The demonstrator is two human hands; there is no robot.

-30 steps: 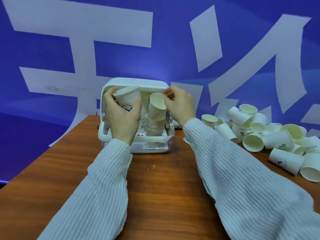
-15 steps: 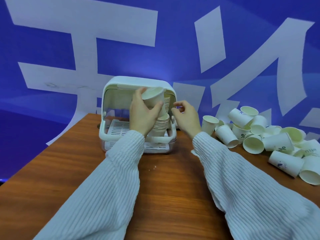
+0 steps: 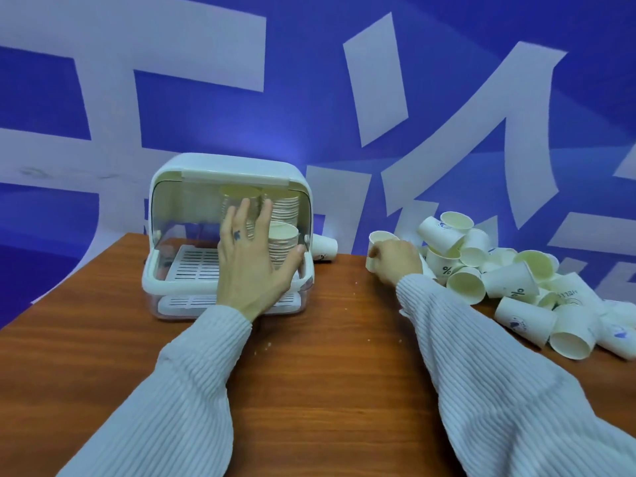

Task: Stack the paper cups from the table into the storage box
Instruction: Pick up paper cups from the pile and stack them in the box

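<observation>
Left hand [image 3: 253, 270] hangs spread and empty before the storage box [image 3: 227, 235], fingers over the nested cup stacks [image 3: 284, 246] inside. Right hand [image 3: 395, 261] grasps an upright paper cup [image 3: 380, 246] by its wall, beside the loose pile [image 3: 509, 280] further right. Cups judged light and crushable; hold mid-wall, gently.

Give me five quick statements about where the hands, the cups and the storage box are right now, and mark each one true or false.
1. The right hand grips a paper cup at the edge of the pile of loose cups. True.
2. The left hand holds a cup. False: its fingers are spread and hold nothing.
3. The storage box contains no cups. False: cup stacks stand inside it.
4. The loose cups lie to the right of the box. True.
5. The box sits on the floor. False: it stands on the wooden table.
</observation>
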